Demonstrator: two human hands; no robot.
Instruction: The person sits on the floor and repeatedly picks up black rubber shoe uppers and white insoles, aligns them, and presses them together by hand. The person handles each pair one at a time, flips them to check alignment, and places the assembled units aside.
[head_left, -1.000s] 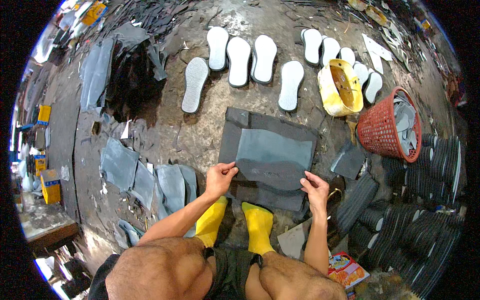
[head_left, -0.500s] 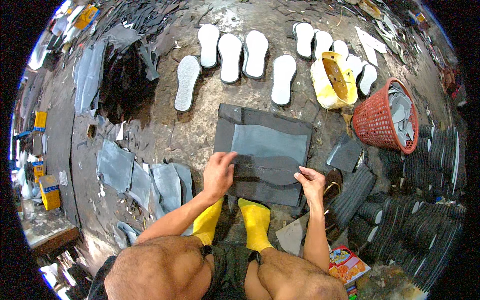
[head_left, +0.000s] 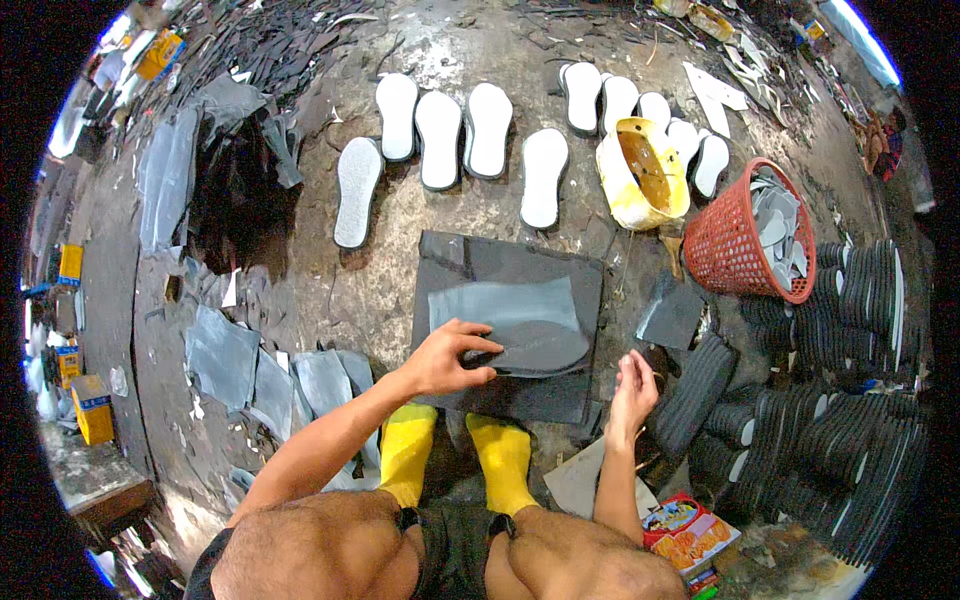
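Note:
My left hand [head_left: 448, 358] presses its fingers on the near edge of a grey rubber sheet [head_left: 515, 322]. That sheet lies on a larger dark grey mat [head_left: 560, 268] on the ground in front of my yellow boots [head_left: 455, 455]. My right hand [head_left: 634, 384] hangs off the mat's right side, fingers loosely curled, and I see nothing in it. It sits close to a row of stacked dark soles [head_left: 694, 388].
Several white sole shapes [head_left: 462, 135] lie in a row beyond the mat. A yellow bucket [head_left: 641, 177] and a red basket [head_left: 745, 232] of grey cut-outs stand at the right. Stacks of dark soles [head_left: 840, 420] fill the right. Grey sheet offcuts [head_left: 262, 372] lie left.
My right hand has lifted off the sheet and moved right, off the mat. My left hand has slid to the middle of the sheet's near edge.

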